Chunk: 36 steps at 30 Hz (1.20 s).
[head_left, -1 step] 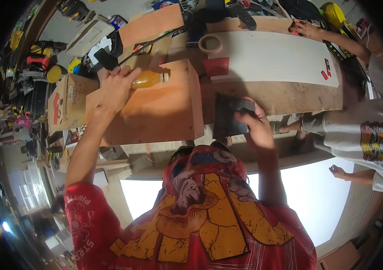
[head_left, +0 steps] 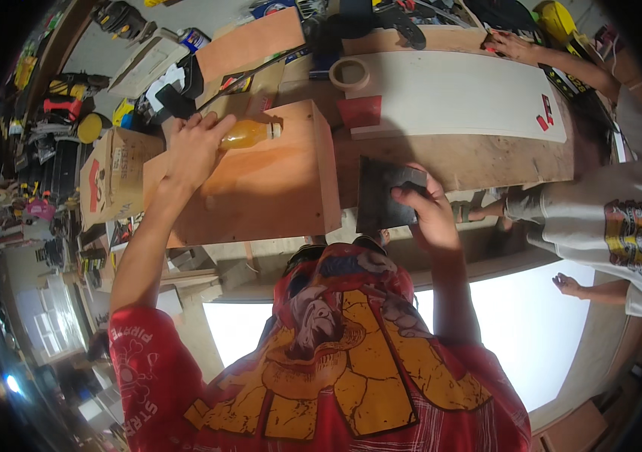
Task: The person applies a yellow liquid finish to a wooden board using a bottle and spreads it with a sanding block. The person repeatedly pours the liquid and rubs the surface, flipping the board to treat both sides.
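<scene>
Nothing has visibly changed — the right hand (head_left: 432,209) grips a black pad (head_left: 381,188), the left hand (head_left: 197,151) at ten o'clock apparently a bottle (head_left: 249,134).

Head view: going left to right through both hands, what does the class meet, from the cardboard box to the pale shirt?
Cardboard box, left hand, yellow-orange bottle, dark flat sheet, right hand, co-worker's pale shirt.
</scene>
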Available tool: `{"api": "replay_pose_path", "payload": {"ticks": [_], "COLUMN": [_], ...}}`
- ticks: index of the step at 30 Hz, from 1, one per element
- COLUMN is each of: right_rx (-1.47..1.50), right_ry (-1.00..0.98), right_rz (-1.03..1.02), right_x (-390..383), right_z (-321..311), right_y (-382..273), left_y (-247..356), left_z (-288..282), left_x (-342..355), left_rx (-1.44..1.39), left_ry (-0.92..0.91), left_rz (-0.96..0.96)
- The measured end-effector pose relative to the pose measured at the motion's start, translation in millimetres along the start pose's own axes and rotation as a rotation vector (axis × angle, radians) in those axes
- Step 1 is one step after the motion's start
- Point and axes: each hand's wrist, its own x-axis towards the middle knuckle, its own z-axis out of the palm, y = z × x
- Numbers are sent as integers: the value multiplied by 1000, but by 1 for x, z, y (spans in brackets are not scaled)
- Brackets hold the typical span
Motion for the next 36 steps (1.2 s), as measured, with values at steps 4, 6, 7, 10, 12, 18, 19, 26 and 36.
{"api": "replay_pose_path", "payload": {"ticks": [4,6,7,10,12,18,19,26,36], "right_rx": [-22,-9,-19,15,-28,-158,-184,-289,-713], "right_ry": [-21,1,42,-16,-15,-161,-186,-101,-121], "right_rz": [-21,-14,23,2,11,-22,-33,-85,-418], "right_x": [-10,-11,-11,-6,-2,14,17,28,98], "right_z": [-10,-12,-12,-9,-3,18,22,80,231], "right_y": [1,1,1,1,1,-2,-3,-8,30], "left_y": [0,-4,-5,-18,-26,-55,-60,-100,-137], "left_z": [10,12,13,13,13,21,24,46,66], "left_x": [5,3,0,-2,-10,-44,-49,-77,-101], "left_rx": [16,31,42,52,57,117,127,21,-583], "left_ry": [-22,-14,-10,-50,-75,-99,-98,-114,162], "left_rz": [17,18,15,-5,-14,-63,-82,-150,-193]}}
